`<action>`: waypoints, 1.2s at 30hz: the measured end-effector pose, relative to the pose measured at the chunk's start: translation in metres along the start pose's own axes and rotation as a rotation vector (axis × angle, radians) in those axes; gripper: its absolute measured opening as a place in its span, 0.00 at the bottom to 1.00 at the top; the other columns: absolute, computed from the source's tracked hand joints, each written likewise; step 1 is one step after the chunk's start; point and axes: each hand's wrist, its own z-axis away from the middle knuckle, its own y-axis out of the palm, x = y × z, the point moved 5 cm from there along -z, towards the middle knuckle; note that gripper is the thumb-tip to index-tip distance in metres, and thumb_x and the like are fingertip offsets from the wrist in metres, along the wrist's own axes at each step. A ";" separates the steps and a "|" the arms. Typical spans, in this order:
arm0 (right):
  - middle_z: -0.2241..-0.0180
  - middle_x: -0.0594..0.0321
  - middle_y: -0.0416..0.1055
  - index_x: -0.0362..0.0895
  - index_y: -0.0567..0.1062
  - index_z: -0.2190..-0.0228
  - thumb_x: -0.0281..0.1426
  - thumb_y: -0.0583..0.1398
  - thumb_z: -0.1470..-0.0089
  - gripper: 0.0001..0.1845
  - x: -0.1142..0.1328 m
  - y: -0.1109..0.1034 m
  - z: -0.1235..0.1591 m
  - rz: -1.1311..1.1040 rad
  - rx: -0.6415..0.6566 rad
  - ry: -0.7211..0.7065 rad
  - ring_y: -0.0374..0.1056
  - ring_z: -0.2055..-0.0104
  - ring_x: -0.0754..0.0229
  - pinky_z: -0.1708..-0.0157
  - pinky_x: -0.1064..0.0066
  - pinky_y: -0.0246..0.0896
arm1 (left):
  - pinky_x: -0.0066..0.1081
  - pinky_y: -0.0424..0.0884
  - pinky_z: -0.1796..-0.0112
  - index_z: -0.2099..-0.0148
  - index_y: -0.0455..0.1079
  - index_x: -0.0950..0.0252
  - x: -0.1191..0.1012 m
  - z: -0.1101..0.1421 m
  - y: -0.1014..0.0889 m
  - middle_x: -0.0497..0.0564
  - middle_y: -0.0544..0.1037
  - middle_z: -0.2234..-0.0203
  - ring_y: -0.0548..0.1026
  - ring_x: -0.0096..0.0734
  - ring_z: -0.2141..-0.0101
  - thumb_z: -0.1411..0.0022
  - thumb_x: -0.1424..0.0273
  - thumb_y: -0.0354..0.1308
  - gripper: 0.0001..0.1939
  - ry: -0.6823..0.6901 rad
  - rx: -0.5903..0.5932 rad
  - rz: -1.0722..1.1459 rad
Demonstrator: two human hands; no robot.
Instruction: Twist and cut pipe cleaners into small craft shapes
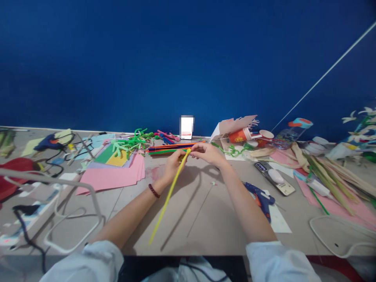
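Note:
A long yellow pipe cleaner [168, 197] slants from my fingers down toward the table's front edge. My left hand [174, 164] pinches it near its upper end. Close beside it, my right hand [208, 154] has its fingers pressed together at the same end, where the yellow stem appears bent. Just behind my hands lies a bundle of pipe cleaners [160, 149] in purple, orange and green. A phone [187, 127] with a lit screen stands upright against the blue wall. Below my right hand, a thin wire with a small pale tip [214, 183] rests on the table.
Pink paper sheets [113, 178] and shaped green pipe cleaners [131, 143] lie to the left, beyond a power strip [32, 213]. On the right are a blue glue gun [263, 199], another phone [274, 178], paper cups [239, 136] and dried husk strips [331, 176].

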 end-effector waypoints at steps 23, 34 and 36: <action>0.74 0.63 0.73 0.43 0.74 0.70 0.29 0.57 0.60 0.10 -0.025 0.016 -0.010 -0.042 -0.272 -0.016 0.68 0.72 0.63 0.69 0.69 0.63 | 0.29 0.65 0.66 0.61 0.70 0.64 0.010 0.003 0.009 0.51 0.74 0.69 0.70 0.31 0.70 0.42 0.68 0.55 0.08 -0.075 0.020 0.059; 0.72 0.61 0.75 0.43 0.77 0.72 0.32 0.62 0.61 0.10 -0.030 0.022 -0.011 -0.263 -0.322 0.049 0.68 0.71 0.63 0.71 0.71 0.65 | 0.30 0.66 0.65 0.59 0.72 0.64 0.018 0.000 0.009 0.52 0.77 0.67 0.72 0.33 0.68 0.41 0.70 0.54 0.09 -0.091 0.017 0.031; 0.72 0.61 0.75 0.43 0.78 0.72 0.32 0.62 0.62 0.10 -0.032 0.024 -0.010 -0.292 -0.334 0.060 0.68 0.71 0.63 0.72 0.71 0.65 | 0.30 0.66 0.66 0.60 0.73 0.64 0.016 0.000 0.009 0.52 0.77 0.68 0.72 0.32 0.69 0.41 0.71 0.54 0.08 -0.073 0.026 -0.008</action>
